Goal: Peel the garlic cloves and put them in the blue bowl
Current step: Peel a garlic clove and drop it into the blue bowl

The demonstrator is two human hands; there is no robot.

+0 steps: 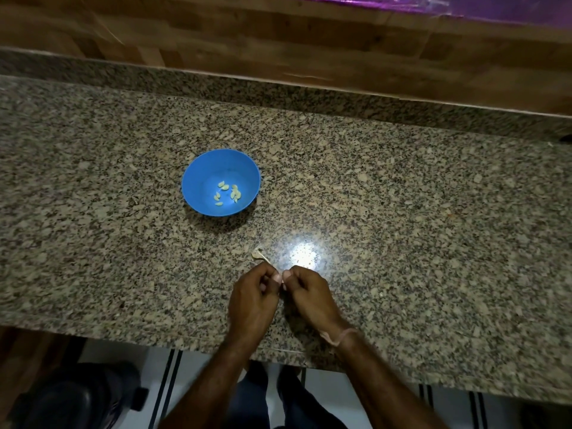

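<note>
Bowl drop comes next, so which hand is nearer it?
Left. The left hand is on the person's side of the bowl, slightly to its right; the right hand is beside the left one, farther right. Both pinch a clove.

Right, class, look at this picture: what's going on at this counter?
A person stands at a granite counter with the left hand and right hand brought together, fingers of both pinching a small pale piece, probably a garlic clove being peeled. The blue bowl sits farther back on the left with several peeled cloves in it. A scrap of skin lies on the counter just beyond the hands.
</note>
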